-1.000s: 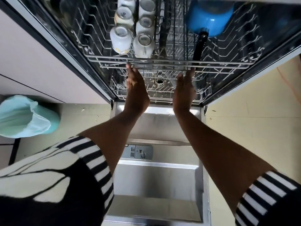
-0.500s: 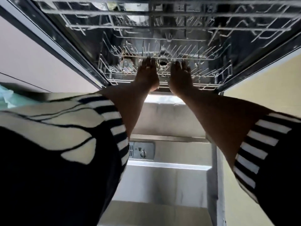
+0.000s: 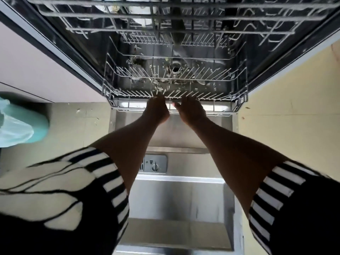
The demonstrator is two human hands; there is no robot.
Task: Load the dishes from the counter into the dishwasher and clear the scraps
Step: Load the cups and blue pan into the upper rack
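Both hands are grasping the lower rack [image 3: 239, 103]: left hand [image 3: 157, 109] and right hand [image 3: 192, 112] are sitting side by side, fingers curling over the middle of its front rail. The rack is sitting just above the open dishwasher door [image 3: 180, 199]. Food scraps [image 3: 161, 85] are lying under its tines. White dishes [image 3: 141, 21] are showing in the upper rack [image 3: 184, 30], partly cut off. A lined bin [image 3: 22, 126] is standing on the floor, left.

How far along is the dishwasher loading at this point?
Done: pale crockery sits in the upper rack. In hand: left hand and right hand grip the lower rack at its front rim. Left: the lower rack shows no dishes, and scraps lie on the tub floor near the drain.
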